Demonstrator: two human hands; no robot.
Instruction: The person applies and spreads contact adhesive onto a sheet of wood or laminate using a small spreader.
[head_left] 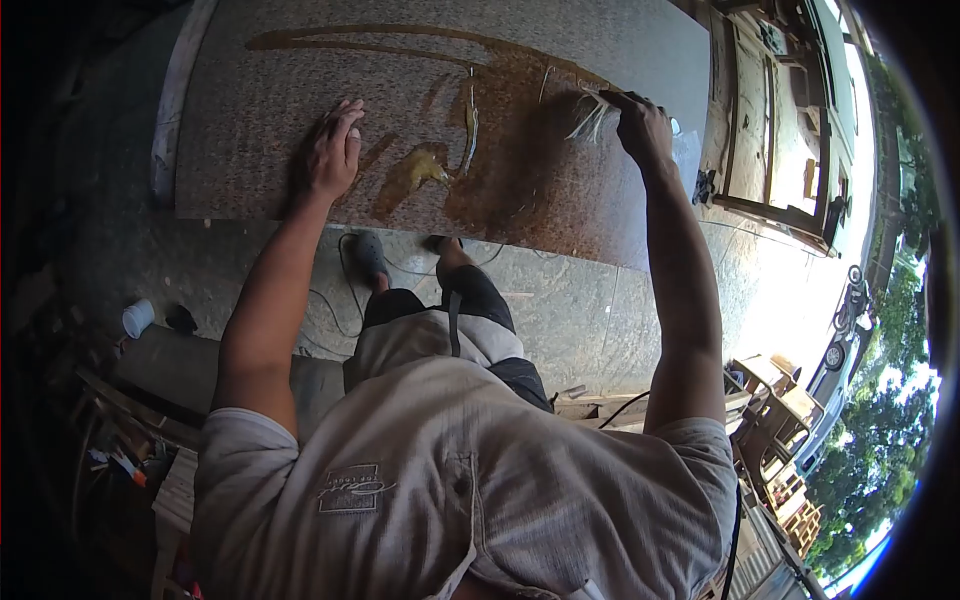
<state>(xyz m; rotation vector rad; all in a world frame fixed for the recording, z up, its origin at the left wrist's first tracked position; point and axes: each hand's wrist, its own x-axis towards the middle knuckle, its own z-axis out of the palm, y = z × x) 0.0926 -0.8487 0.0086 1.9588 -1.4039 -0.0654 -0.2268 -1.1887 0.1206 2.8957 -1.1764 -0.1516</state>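
Observation:
A large speckled brown board (pixel 260 115) lies in front of me, with wet amber-brown streaks and a thick yellowish puddle of glue-like liquid (pixel 425 168) on it. My left hand (pixel 335 150) rests near the board's left part, fingers stretched out, holding nothing. Toward the right end, my right hand (pixel 642 128) is closed around a tool whose pale, stringy strands (pixel 592 117) touch or hover just over the wet area; its handle is hidden by the fingers. Thin whitish, shiny lines (pixel 471 125) run across the wet patch.
My feet in dark clogs (pixel 371 258) stand on the concrete floor (pixel 590 310), where a cable lies. A white container (pixel 138 318) is at left. Wooden frames (pixel 770 130) stand beyond the board's right end, and wooden furniture pieces (pixel 770 400) sit lower right.

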